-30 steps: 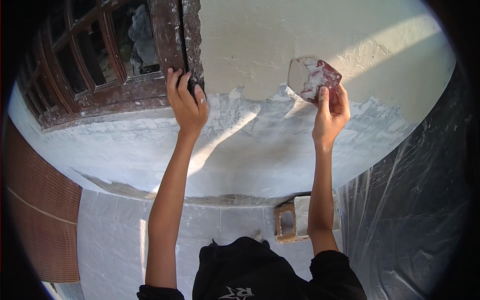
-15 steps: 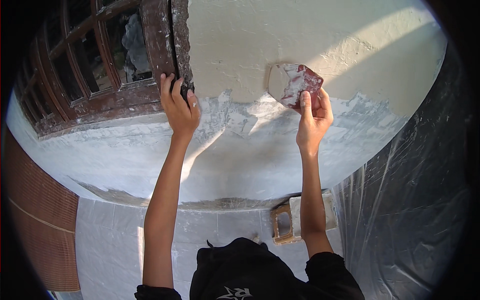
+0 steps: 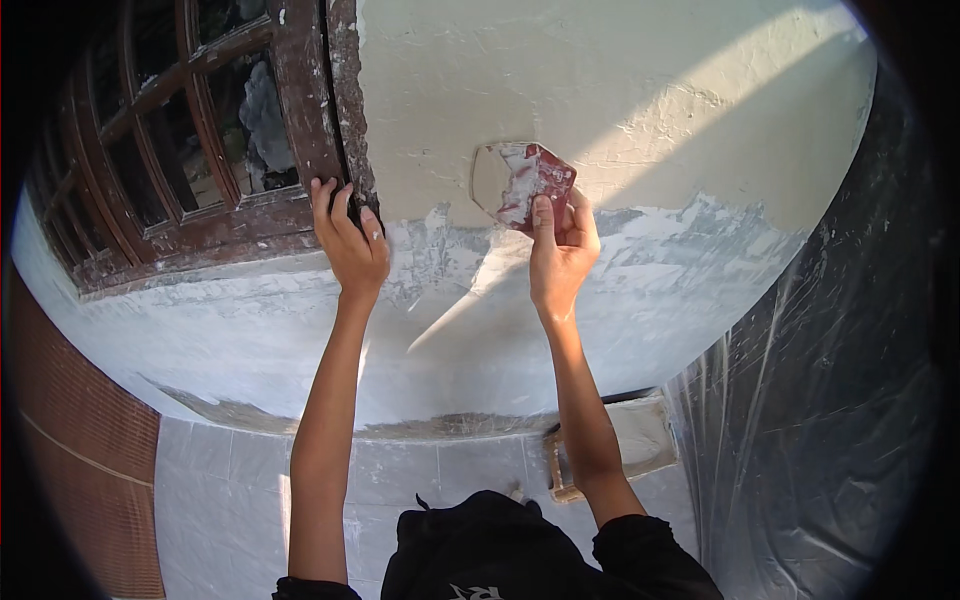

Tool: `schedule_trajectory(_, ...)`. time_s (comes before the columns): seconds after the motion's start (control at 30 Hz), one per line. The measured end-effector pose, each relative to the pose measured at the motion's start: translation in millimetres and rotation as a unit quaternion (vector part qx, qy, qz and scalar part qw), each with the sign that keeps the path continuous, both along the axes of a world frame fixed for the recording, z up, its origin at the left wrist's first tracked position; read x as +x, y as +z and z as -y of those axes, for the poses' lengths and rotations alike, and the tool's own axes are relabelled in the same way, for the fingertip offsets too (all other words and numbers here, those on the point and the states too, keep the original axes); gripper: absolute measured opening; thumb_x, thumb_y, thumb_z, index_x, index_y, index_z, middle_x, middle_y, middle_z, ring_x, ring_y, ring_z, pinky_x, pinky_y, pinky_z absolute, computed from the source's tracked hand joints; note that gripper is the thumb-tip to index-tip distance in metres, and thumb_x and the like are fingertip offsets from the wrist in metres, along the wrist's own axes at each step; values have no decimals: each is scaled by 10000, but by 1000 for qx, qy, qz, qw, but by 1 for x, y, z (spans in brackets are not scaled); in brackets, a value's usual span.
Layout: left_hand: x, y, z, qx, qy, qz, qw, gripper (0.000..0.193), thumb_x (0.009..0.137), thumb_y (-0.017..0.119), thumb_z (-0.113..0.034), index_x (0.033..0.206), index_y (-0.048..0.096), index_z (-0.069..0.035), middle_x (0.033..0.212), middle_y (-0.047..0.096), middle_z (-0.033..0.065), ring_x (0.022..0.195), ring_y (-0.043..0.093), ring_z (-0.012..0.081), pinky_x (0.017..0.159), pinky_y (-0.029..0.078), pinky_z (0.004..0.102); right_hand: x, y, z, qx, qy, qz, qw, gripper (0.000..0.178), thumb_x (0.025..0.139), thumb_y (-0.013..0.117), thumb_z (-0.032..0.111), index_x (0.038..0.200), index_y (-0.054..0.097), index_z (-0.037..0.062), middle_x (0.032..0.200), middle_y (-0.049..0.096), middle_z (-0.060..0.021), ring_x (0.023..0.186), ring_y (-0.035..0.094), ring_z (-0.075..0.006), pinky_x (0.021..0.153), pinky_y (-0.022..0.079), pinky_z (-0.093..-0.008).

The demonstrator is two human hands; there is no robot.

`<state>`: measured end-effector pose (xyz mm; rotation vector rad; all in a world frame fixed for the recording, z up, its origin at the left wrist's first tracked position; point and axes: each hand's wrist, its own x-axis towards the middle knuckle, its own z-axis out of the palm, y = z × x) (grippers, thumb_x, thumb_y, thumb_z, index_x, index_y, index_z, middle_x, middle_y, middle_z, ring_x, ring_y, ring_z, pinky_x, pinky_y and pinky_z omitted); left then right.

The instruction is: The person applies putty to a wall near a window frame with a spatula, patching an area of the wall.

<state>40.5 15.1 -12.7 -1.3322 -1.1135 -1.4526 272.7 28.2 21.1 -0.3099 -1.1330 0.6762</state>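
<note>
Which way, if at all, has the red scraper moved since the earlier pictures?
Yes, to the left: held in the right hand, the red scraper is now closer to the brown window frame.

The grey tiled floor [image 3: 400,468] bears a pale boxy object [image 3: 648,438].

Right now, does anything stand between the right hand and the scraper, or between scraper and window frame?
The right hand holds the red scraper, with nothing visible between. Only wall lies towards the window frame, except the left hand at its lower corner.
</note>
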Motion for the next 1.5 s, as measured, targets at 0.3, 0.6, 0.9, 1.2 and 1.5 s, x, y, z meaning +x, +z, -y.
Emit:
schedule_trajectory(0.3, 0, -1, 1, -2, 11, -8, 1000, 352, 954, 446, -158, 1243, 445, 42, 1331, 407, 266, 1318, 345, 456, 1065, 280, 527, 16, 4, 8, -28, -26, -103, 994, 272, 951, 575, 28, 1207, 528, -51, 981, 666, -80, 853, 610, -81, 723, 512, -227)
schedule_trajectory(0.6, 2, -2, -1, 3, 14, 3, 1000, 357, 948, 447, -155, 1248, 444, 38, 1319, 417, 261, 1315, 351, 457, 1062, 285, 522, 31, 5, -6, -45, -57, -113, 991, 258, 955, 561, 14, 1202, 526, -53, 957, 665, -71, 833, 603, -77, 728, 497, -219)
schedule_trajectory(0.9, 1, -1, -3, 5, 7, 12, 1000, 355, 939, 457, -148, 1246, 449, 30, 1307, 423, 255, 1313, 349, 462, 1052, 293, 534, 21, 9, -15, -2, -86, -52, 995, 250, 954, 570, 28, 1186, 541, -60, 953, 664, -86, 840, 605, -86, 744, 492, -223)
schedule_trajectory(1.2, 2, 0, 2, -12, 6, 12, 1000, 376, 975, 427, -201, 1272, 425, 29, 1348, 396, 252, 1333, 328, 443, 1073, 264, 529, 9, 3, -5, -9, -19, 5, 1000, 273, 943, 599, 42, 1194, 546, -51, 972, 666, -88, 866, 596, -77, 762, 471, -208)
schedule_trajectory(1.5, 0, -1, 2, -19, 4, -3, 1000, 381, 977, 422, -200, 1283, 418, 27, 1353, 389, 250, 1335, 324, 442, 1072, 262, 528, 21, 16, -2, 11, -5, -53, 999, 277, 951, 579, 33, 1214, 534, -42, 960, 670, -84, 840, 620, -89, 725, 525, -244)
